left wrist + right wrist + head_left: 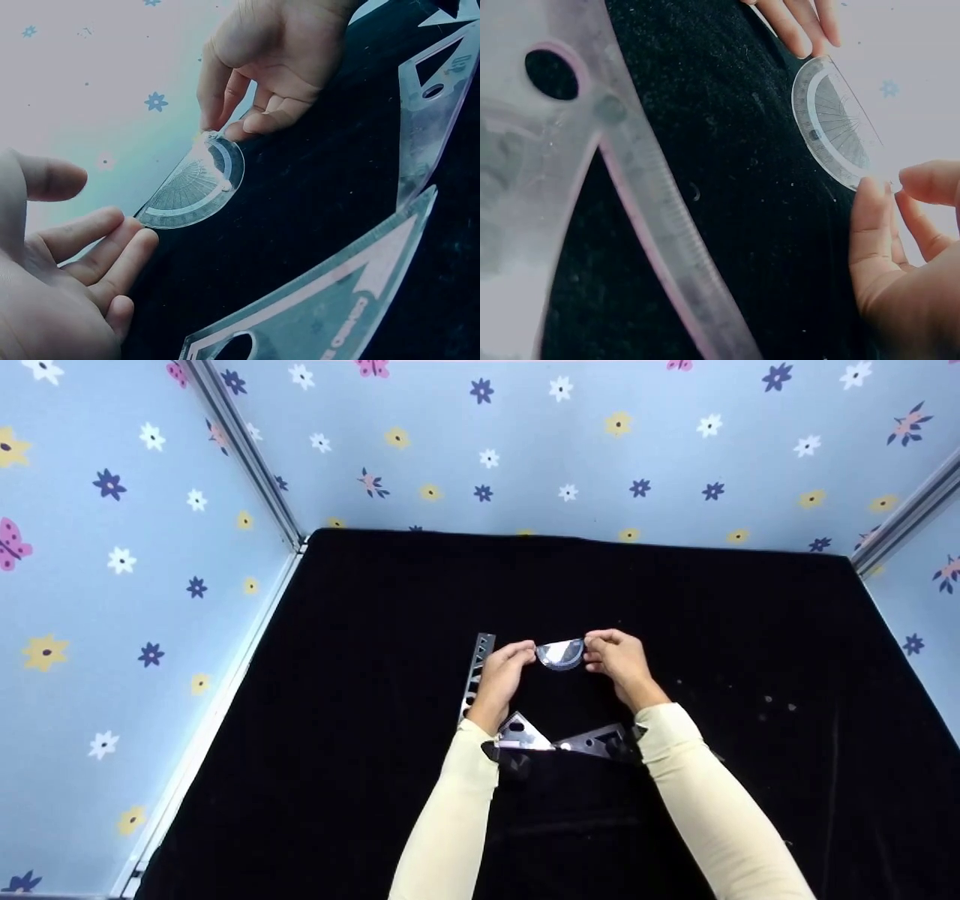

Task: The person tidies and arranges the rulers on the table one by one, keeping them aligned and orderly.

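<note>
A clear half-round protractor (561,655) is held up between both hands, its straight edge facing away. My right hand (621,664) pinches its right corner between thumb and fingers. On the other side, fairly straight fingers of my left hand (501,681) touch the left corner, and in the left wrist view the left thumb (56,178) stands apart from it. Near the left wrist lies one clear set square (529,735); a second set square (589,742) lies beside it, partly hidden by the right wrist. Fine radiating lines show on the protractor (832,120) in the right wrist view.
A clear ruler with cut-out shapes (481,645) lies left of the left hand, partly covered by it. Black cloth (360,675) covers the table. Blue flowered panels (525,450) stand along the back and sides, with metal posts (247,457) at the corners.
</note>
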{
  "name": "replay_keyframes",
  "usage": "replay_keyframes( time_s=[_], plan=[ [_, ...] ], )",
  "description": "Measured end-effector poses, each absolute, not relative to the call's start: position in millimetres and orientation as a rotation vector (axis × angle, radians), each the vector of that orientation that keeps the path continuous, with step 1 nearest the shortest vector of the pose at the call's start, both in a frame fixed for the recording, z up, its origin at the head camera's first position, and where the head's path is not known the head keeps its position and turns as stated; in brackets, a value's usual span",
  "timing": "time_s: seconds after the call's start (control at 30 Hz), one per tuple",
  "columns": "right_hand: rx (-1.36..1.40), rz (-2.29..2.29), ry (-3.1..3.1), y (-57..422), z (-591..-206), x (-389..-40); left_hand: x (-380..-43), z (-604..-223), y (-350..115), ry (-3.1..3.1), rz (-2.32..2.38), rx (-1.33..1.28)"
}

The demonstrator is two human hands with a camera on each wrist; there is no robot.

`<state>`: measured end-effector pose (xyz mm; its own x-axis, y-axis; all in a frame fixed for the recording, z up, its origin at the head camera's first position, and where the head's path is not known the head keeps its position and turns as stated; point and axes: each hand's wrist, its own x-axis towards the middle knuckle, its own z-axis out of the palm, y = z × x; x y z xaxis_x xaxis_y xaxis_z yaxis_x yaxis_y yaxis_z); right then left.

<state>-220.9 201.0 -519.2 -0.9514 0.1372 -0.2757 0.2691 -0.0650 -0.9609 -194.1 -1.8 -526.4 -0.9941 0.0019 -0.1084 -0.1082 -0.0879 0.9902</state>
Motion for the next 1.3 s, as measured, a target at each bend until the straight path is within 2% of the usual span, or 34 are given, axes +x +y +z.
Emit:
replay_keyframes(
  time_s=[0.77, 1.3],
  plan=[
    [0.350, -2.205, 2.084, 200.8, -522.0, -217.6, -194.2, -524.8, 2.3, 2.279, 2.041, -0.193],
    [0.365, -2.240, 2.069, 198.2, -521.4, -213.4, -191.9, -529.2, 6.3, 2.267, 2.151, -0.192]
  ],
)
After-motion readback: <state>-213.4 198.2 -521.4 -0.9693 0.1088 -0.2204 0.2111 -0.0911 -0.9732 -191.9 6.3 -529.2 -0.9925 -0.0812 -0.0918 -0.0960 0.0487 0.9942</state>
